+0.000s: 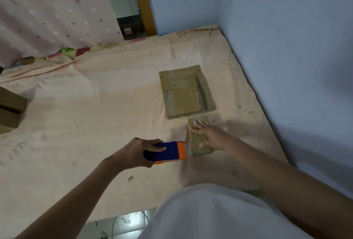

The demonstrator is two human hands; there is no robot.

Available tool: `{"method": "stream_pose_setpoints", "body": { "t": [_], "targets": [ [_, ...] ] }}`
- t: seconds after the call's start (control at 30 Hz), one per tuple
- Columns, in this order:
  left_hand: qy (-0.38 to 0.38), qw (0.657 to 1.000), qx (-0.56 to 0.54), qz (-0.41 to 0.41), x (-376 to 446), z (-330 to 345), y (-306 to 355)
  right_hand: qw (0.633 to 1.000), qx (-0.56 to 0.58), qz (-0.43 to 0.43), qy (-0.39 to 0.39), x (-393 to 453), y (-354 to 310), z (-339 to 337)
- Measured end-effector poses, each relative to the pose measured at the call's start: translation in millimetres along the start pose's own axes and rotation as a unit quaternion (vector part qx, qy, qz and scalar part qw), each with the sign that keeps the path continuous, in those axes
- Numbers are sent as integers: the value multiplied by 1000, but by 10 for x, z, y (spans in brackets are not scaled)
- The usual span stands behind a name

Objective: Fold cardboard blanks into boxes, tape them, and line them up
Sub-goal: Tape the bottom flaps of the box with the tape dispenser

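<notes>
Box (198,139) under right hand (210,133), beside dispenser (168,152).

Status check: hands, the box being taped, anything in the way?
Left hand grips tape dispenser. Right hand flat on small box. Flat blanks lie just beyond, apart.

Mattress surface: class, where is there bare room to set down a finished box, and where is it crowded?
Bare sheet runs between the boxes at the left edge and the flat stack of blanks. It is crowded near the wall: the right hand presses the small box, and the left hand holds the tape dispenser against it.
</notes>
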State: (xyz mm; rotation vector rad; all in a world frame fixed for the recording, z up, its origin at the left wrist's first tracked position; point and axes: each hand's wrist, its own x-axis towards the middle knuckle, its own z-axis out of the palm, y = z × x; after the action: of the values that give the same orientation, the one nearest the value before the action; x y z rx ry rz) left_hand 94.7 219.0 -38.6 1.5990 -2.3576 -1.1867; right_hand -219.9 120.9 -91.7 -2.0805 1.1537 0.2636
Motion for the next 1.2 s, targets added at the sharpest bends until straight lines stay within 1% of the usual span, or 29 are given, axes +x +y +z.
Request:
{"method": "stream_pose_setpoints", "body": {
  "t": [0.1,0.2,0.23,0.43,0.63,0.7,0.77,0.83,0.9,0.97,1.03,1.13,1.2],
  "targets": [
    [-15,997,67,21,80,-46,68,1000,-3,0,-3,-24,-23,-23],
    [-15,986,164,32,211,-82,167,1000,-12,-5,-7,-37,-39,-30],
    [-19,983,181,31,257,-98,200,1000,-14,-6,-7,-35,-39,-34],
    [-80,966,245,-10,557,-256,437,999,-41,-2,-20,2,-56,-45],
    [-125,967,215,-56,957,-465,867,999,-38,-2,-16,65,1,15],
    [-142,961,232,-55,1095,-485,938,1000,-22,5,-10,70,1,23],
    [-152,952,258,-60,1160,-448,954,1000,-15,-12,-4,93,25,27],
    [-157,933,315,-79,1138,-399,925,1000,-14,-22,-3,112,58,51],
    [-155,925,330,-104,1041,-374,840,1000,-13,-19,-6,132,102,61],
    [-134,933,308,-125,949,-375,680,999,-32,-11,-8,145,110,54],
    [-92,937,300,-150,855,-363,527,998,-58,-19,-11,157,99,50],
    [-43,939,295,-173,727,-193,321,998,-54,-28,-2,150,82,53],
    [2,943,269,-198,641,6,171,998,-47,-30,-2,136,81,44]
  ]
}}
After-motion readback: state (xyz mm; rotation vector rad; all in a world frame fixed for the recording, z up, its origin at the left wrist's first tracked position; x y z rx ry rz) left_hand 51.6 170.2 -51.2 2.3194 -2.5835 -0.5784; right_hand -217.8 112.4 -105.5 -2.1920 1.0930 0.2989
